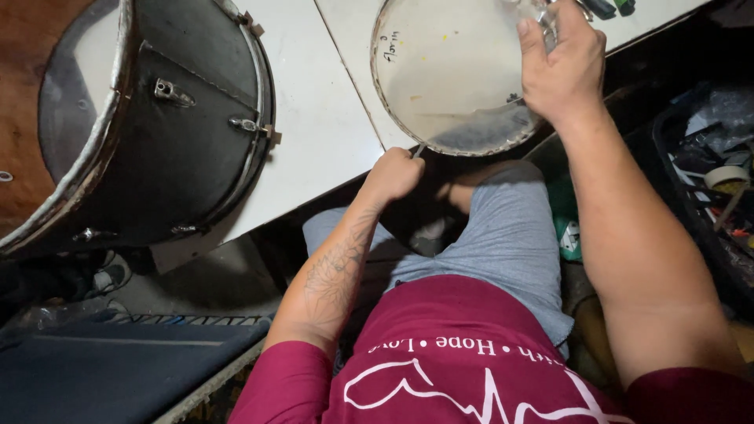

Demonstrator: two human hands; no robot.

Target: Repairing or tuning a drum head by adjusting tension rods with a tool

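I look down over my own lap, maroon shirt and grey shorts low in the frame. My right hand (561, 67), upper right of the frame, has its grip clamped on the far rim of a round drum head (448, 74), fingers curled over the edge and thumb lying on the skin. The drum head is a thin, cloudy, translucent film stretched in a narrow metal hoop, scuffed and smudged dark along its lower edge. It lies upper centre on the white counter (330, 118), its lower edge hanging past the counter's edge.

My left hand (393, 174), middle of the frame, is clenched into a fist around a slim metal tool (419, 149); only its short tip shows, touching the hoop's lower rim.

At upper left a large drum shell (157, 133) lies tilted on the counter, dark and dull, with worn silver hoops and small shiny metal lugs on its side.

At the right edge a dark bin (711, 188) holds a jumble of small items, including a pale roll of tape (726, 176).
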